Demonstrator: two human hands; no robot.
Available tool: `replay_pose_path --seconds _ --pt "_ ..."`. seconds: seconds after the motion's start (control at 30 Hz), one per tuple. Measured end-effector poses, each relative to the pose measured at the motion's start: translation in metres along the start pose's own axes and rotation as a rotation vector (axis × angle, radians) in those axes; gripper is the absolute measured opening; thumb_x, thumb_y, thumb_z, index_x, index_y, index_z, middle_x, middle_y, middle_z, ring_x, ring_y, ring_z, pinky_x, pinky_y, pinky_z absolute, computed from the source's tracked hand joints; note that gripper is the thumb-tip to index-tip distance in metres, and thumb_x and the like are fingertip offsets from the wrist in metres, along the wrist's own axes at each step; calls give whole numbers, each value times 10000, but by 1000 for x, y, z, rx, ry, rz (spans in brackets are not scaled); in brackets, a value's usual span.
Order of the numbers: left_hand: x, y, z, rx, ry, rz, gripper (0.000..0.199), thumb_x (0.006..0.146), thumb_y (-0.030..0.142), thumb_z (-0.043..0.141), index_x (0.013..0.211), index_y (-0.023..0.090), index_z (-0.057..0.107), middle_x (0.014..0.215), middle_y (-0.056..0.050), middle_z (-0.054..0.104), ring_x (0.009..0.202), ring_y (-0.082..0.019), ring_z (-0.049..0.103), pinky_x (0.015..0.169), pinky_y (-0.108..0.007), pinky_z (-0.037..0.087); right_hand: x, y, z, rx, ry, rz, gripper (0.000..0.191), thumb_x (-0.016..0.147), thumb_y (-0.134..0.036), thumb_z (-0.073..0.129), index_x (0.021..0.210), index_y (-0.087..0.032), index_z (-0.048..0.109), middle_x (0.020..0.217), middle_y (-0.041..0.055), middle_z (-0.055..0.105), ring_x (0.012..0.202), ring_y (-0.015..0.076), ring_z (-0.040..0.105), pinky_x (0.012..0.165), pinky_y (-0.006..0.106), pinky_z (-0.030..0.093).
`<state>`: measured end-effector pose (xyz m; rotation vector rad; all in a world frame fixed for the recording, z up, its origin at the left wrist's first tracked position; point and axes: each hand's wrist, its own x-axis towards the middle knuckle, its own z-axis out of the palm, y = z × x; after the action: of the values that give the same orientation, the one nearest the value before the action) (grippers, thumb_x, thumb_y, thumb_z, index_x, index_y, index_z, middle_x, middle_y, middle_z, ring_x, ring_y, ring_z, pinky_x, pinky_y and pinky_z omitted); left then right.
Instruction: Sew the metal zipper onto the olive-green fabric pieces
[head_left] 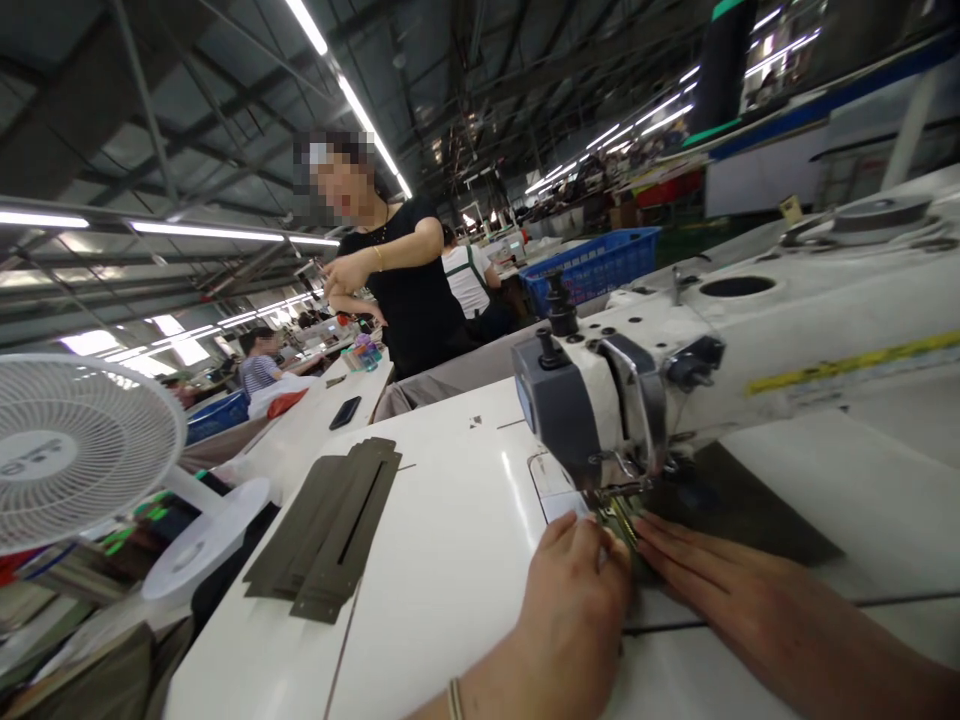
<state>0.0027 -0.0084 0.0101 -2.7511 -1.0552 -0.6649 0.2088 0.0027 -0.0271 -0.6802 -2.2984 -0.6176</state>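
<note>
Dark olive fabric piece [739, 515] lay flat on the white table [450, 560] under the sewing machine [675, 390], long axis running right from the needle. Pinned by right hand [720, 580], fingers flat, extended. Left hand [574, 590] loosely curled just left, equally near, gripping nothing. Stacked olive pieces [330, 525] far left.

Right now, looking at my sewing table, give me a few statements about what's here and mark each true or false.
1. Both hands, the left hand and the right hand, lie flat on the dark fabric piece at the sewing machine. True.
2. The stack of cut strips lies right of the machine. False: it lies to its left.
3. A white fan stands at the left. True.
4. The basket behind is red. False: it is blue.
</note>
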Motion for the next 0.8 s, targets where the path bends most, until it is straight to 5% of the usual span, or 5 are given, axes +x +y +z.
replay_pose_path --seconds 0.23,0.43,0.63,0.8 --pt "3 -3 -3 -71 -70 -97 132 858 56 589 944 141 642 951 -92 642 872 -230 617 798 -349 590 8 6 2 19 0 16 549 748 97 325 1065 -120 718 1096 96 735 944 146 718 855 215 578" --pt "2 -8 4 -127 -62 -126 86 910 99 602 963 160 633 1011 -86 647 931 -213 625 854 -332 577 22 10 0 40 47 49 538 751 113 300 1018 -122 705 999 87 754 862 143 729 808 198 584" --pt "3 -16 12 -111 -19 -156 160 904 65 540 944 175 649 964 -69 657 886 -206 647 798 -322 590 22 4 16 145 107 238 519 816 90 326 1073 -174 690 965 57 749 826 157 723 752 215 592" --pt "5 -16 14 -87 -6 -148 125 869 61 580 884 166 646 889 -60 645 832 -200 641 767 -303 590 26 7 9 128 106 177 548 799 101 281 1055 -175 679 917 44 749 775 142 719 714 207 589"
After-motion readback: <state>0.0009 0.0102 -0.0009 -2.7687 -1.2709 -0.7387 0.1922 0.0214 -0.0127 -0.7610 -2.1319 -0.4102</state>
